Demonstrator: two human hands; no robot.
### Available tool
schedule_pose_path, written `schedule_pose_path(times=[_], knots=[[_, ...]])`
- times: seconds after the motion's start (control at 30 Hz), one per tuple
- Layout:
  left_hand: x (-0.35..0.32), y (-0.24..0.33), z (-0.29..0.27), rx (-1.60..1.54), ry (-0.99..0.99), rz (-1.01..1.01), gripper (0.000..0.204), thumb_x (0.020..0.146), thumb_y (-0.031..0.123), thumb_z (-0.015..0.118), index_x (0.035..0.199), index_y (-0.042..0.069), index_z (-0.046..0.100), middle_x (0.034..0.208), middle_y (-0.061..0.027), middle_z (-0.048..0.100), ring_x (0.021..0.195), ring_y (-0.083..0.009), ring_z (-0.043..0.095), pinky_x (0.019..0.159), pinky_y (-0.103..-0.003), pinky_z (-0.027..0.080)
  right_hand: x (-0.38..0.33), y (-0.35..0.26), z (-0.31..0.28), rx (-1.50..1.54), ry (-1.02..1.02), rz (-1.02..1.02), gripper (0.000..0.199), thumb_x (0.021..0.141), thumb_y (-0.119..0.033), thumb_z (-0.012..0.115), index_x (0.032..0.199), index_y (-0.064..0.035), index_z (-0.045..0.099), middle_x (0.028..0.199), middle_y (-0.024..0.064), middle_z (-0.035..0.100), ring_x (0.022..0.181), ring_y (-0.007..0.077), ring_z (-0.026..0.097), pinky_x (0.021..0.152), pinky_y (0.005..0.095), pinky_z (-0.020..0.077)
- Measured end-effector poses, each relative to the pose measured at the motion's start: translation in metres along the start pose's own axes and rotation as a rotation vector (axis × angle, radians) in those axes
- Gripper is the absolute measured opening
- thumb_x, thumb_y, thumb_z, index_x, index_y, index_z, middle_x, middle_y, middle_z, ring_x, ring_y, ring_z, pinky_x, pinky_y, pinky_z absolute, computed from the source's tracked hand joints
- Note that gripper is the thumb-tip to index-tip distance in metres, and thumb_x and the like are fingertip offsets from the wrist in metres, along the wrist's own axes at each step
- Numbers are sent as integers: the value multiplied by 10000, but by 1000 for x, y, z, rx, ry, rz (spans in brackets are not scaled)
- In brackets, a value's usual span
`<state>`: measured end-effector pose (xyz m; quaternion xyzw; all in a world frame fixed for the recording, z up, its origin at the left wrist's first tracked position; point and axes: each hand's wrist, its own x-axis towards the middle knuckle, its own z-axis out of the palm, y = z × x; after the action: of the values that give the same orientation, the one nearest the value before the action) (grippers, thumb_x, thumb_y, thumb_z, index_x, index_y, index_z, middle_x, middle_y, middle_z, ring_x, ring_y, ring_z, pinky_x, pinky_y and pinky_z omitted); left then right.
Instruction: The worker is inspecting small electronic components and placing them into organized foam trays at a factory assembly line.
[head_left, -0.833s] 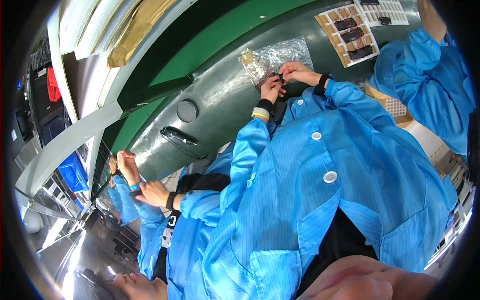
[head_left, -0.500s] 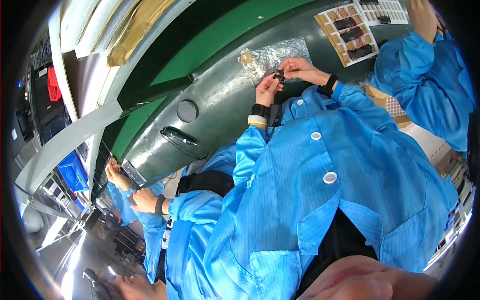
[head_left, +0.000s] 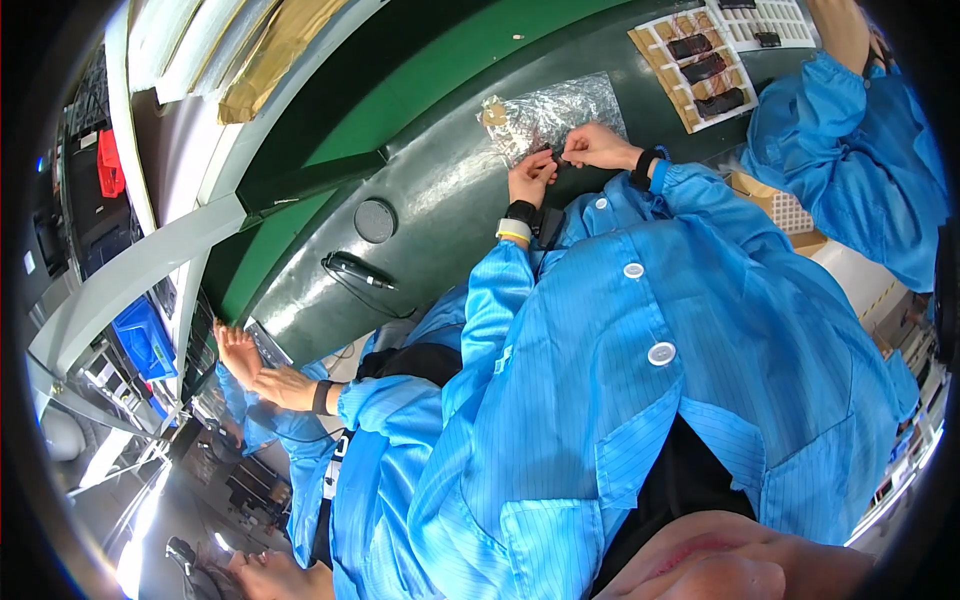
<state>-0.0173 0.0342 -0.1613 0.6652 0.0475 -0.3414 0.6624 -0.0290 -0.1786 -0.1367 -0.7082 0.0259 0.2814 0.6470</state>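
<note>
My left hand (head_left: pixel 532 178), with a dark band and a pale band at its wrist, is closed in a pinch on a small black part (head_left: pixel 558 157). Opposite it, my right hand (head_left: pixel 600 148) has thumb and fingers pinched at the other side of that part; what its fingertips grip is too small to make out. Both hands are just above the near edge of the dark green bench (head_left: pixel 440 190). Beyond them, right behind the fingers, lies a clear crinkled plastic bag (head_left: pixel 560 108).
A round black disc (head_left: pixel 375 221) and a black pen-shaped tool (head_left: pixel 358 270) with a cord lie to the left. At the far right are white trays (head_left: pixel 735 72) with black parts. Co-workers in blue coats work on both sides, one's hands (head_left: pixel 285 388) at lower left.
My right hand has dropped slightly and its fingers have drawn a little away from the left fingertips. Less of the black part shows. The left co-worker's hands have shifted.
</note>
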Motion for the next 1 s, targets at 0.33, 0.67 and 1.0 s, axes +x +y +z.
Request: schedule_pose_path(times=[0.33,0.67,1.0], knots=[[-7,-22,-24,140,205,-133,178,948,72,589,1096,-4,650,911,-91,718,646,-127,650,568,-250,536,32,25,31,-504,462,52,183,788,-193,735,790,-15,691,775,153,703,724,288,693,683,374,544],[2,-6,-11,679,324,142,185,808,84,714,993,76,704,884,-76,715,698,-194,667,635,-325,546,37,49,26,-238,383,46,241,777,-224,793,854,-22,685,746,101,694,698,204,677,648,327,536],[19,11,12,1199,242,350,531,584,136,851,1056,154,609,1077,-80,571,1082,-302,529,912,-434,429,30,39,32,-514,361,-59,210,675,-138,731,814,-22,623,805,167,669,793,364,656,714,441,521]])
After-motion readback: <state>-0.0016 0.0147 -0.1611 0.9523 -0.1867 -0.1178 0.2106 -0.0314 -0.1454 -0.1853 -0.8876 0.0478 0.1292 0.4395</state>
